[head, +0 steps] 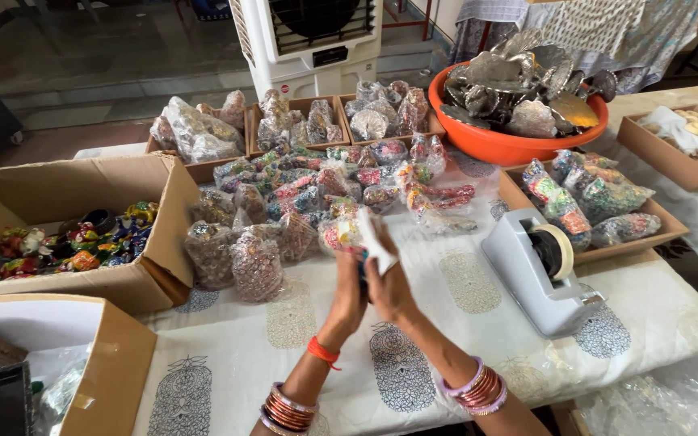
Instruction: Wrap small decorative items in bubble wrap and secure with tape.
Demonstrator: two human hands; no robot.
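Both hands meet just left of the tape dispenser [544, 270], raised above the desk [462, 339]. The left hand [347, 292] and the right hand [389, 282] are pressed together, fingers closed around a small packet [363, 270] that is mostly hidden between the palms. A white paper [376, 241] sticks up from the right hand's fingers.

Left of the dispenser and behind the hands lie heaps of clear bags [284, 218] filled with small multicoloured pieces. Further left of it, an open cardboard box [74, 194] holds loose bright wrapped items. Nearer the camera, on that same side, stands a second box [107, 355] with plastic inside.

Just behind the dispenser sits a shallow brown tray [648, 234] with more filled bags. Behind that, an orange bowl [510, 141] is piled with silvery foil shapes. To the dispenser's far right, another tray [664, 153] carries pale round pieces. Well behind the dispenser, three cardboard trays [300, 109] of clear bags line the desk's far edge, in front of a white air cooler [309, 40].
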